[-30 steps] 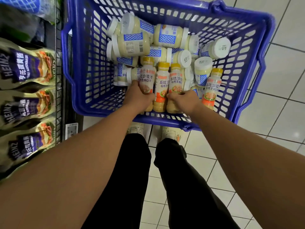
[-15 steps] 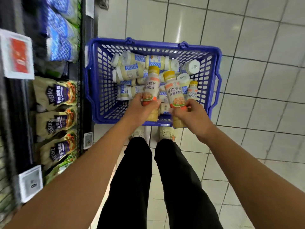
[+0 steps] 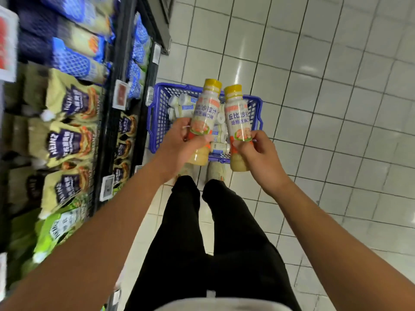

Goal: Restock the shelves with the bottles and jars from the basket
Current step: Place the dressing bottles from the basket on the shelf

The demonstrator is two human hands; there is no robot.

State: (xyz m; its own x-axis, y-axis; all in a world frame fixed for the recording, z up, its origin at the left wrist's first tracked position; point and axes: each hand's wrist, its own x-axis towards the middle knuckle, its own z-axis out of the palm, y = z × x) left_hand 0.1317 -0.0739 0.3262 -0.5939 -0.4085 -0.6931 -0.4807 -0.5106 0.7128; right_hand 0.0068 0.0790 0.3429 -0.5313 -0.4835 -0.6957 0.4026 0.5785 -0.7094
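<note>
Pale tiled floor (image 3: 314, 86) fills the right side, and the shelves (image 3: 116, 90) stand along its left edge, packed with blurred pouches (image 3: 69, 140) and blue packs (image 3: 74, 59). On the floor just beside the shelf foot, ahead of the person's feet, sits the basket (image 3: 157, 122). The left hand (image 3: 186, 140) grips the left bottle (image 3: 205, 108) round its lower half, fingers and thumb curled about it. The right hand (image 3: 258, 151) grips the right bottle (image 3: 237, 117) in the same way, low on the label. Both bottles are yellow-capped and roughly upright, held side by side and near each other above the near edge of the basket, clear of it. Neither is on a shelf yet.

By the look of it, the task is far from finished. Two bottles are out of the basket and in hand, while a heap of white-capped jars (image 3: 184, 104) lies in the basket, mostly toward its left wall and near edge. How much has already been shelved cannot be told. The shelf faces in view show only pouches and packs, with no matching bottles, so the spot for this pair is not visible. What probably remains is to set these two in place, then work through the rest of the basket
</note>
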